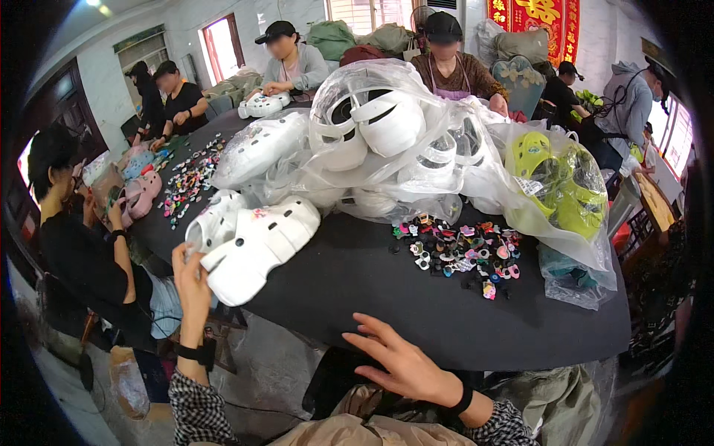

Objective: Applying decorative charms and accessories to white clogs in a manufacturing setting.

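On my feed, I make out a left sleeve (199,409) in a small black-and-white check, its fabric crinkled and gathered. The right sleeve (507,427) carries the same check, though I get only a short stretch of it near the lower edge. Both the left hand (192,286) and the right hand (407,366) are bare. On the left I see a black wristband (192,353) with a bulkier dark piece, its details too dim for me. The right has a slimmer black band (464,400). Low in my view lies creased tan clothing (357,432).
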